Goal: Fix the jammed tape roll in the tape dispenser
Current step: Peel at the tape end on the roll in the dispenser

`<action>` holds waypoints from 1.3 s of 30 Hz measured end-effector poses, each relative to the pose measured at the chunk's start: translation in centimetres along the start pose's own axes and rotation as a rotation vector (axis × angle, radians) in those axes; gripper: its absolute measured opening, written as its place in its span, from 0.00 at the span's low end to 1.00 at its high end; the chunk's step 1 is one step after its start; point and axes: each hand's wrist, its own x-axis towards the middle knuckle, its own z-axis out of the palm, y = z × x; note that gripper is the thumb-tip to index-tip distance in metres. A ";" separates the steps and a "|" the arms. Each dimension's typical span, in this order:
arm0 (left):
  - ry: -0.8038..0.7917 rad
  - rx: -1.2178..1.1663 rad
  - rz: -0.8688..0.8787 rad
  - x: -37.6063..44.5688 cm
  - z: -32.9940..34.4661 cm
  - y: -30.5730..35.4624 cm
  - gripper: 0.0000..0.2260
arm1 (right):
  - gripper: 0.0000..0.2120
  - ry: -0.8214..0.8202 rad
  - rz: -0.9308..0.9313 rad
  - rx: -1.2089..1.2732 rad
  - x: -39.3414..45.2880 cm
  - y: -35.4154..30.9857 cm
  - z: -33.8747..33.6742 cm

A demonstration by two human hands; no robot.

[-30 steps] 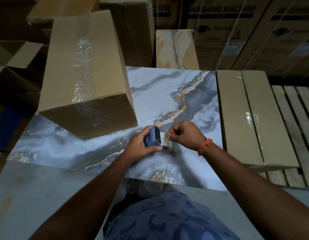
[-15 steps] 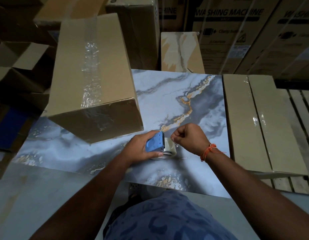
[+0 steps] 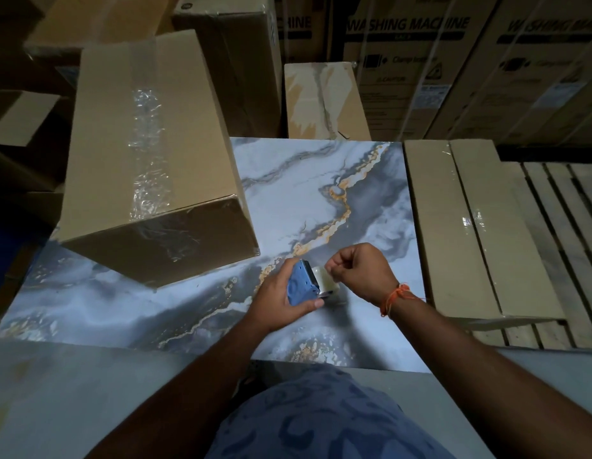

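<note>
A small blue tape dispenser [image 3: 300,282] rests low over a marble-patterned slab [image 3: 308,200], gripped from the left by my left hand [image 3: 277,294]. A clear tape roll [image 3: 325,282] sits in the dispenser's right side. My right hand [image 3: 361,272], with an orange thread at its wrist, is curled with thumb and fingers pinched at the top of the roll, apparently on the tape's edge. The pinched tape itself is too thin to make out.
A large taped cardboard box [image 3: 145,154] lies on the slab's left part, close to my left hand. Two flat taped cartons [image 3: 470,226] lie along the right edge on a wooden pallet [image 3: 566,246]. Tall washing machine cartons [image 3: 407,61] stand behind.
The dispenser has tilted in my left hand, so its blue face points more upward. My right hand stays pinched at the roll. The camera view has shifted slightly.
</note>
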 end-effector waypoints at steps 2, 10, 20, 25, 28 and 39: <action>0.029 0.055 0.005 0.2 0.3 -0.2 0.39 | 0.05 0.030 -0.001 0.001 0.0 0.2 -0.3; -0.034 0.293 0.072 0.6 -1.5 0.0 0.41 | 0.04 0.013 -0.057 0.029 -0.1 -0.9 -0.7; -0.167 0.600 0.024 1.9 -6.0 1.2 0.38 | 0.04 -0.033 -0.153 0.089 0.3 -2.9 -2.3; -0.260 0.688 -0.056 1.6 -8.4 -0.2 0.38 | 0.05 -0.013 -0.185 0.101 0.5 -2.5 -4.5; -0.268 0.778 -0.031 1.8 -9.0 0.2 0.36 | 0.04 -0.013 -0.156 0.079 0.7 -1.1 -4.8; -0.368 1.049 0.034 3.8 -4.9 2.4 0.32 | 0.03 0.064 -0.039 -0.004 0.3 5.6 -4.6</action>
